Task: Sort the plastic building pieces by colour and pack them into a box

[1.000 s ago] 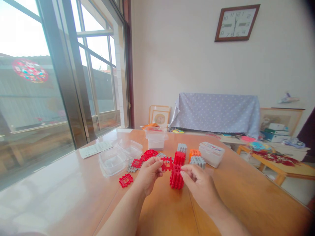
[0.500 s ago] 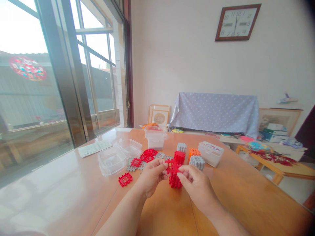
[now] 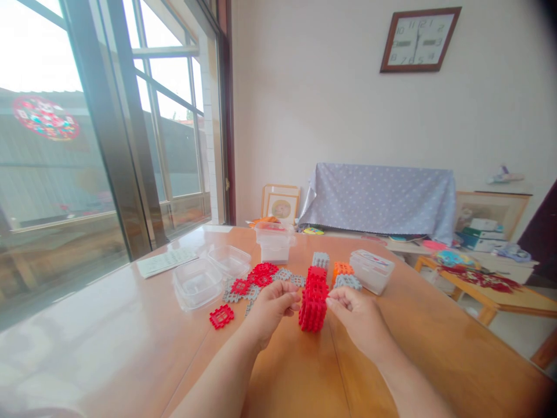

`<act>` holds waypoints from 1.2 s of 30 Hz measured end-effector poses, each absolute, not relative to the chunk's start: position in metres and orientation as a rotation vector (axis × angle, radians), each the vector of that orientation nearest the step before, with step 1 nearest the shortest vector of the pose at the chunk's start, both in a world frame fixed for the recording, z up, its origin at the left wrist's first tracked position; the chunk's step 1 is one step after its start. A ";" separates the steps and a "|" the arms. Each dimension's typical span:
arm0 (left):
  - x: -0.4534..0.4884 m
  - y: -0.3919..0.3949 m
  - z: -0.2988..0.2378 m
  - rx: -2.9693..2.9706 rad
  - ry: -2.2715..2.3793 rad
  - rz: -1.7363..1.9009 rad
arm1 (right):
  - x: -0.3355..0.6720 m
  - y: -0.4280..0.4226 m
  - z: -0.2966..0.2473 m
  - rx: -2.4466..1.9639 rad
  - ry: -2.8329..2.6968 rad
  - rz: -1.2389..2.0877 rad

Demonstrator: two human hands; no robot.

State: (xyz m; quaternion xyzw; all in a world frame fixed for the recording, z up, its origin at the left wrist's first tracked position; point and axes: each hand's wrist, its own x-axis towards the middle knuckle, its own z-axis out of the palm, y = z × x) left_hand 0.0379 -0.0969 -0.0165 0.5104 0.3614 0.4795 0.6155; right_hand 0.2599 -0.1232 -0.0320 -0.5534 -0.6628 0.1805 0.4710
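Observation:
A red block of stacked waffle tiles [image 3: 313,306] stands on the wooden table [image 3: 130,348] between my hands. My left hand [image 3: 270,310] pinches its left side, fingers curled. My right hand [image 3: 359,316] grips its right side with closed fingers. A second red stack [image 3: 317,271] stands just behind it. Loose red tiles [image 3: 260,275] and grey tiles [image 3: 282,275] lie to the left, and a single red tile [image 3: 221,316] lies nearer the window side.
Clear plastic tubs [image 3: 198,281] and a lid sit at the left, a lidded tub [image 3: 274,244] at the back, another [image 3: 372,270] at the right. An orange stack [image 3: 343,269] and grey stacks [image 3: 321,259] stand behind. A paper sheet [image 3: 166,261] lies near the window.
The flat red tile that my left hand carried has been pressed onto the red block. Both hands now hold the block by its sides.

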 end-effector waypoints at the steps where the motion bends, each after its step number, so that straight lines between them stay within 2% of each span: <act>1: 0.038 -0.097 -0.017 1.202 0.846 1.100 | 0.261 -0.122 -0.034 -1.363 -1.631 0.460; 14: 0.040 -0.100 -0.022 1.430 0.870 1.125 | 0.267 -0.122 -0.035 -1.458 -1.624 0.493; 31: 0.049 -0.097 -0.032 1.614 0.794 1.069 | 0.254 -0.135 -0.031 -1.619 -1.868 0.322; 36: 0.038 -0.088 -0.033 1.801 1.065 1.168 | 0.258 -0.133 -0.033 -1.675 -1.856 0.292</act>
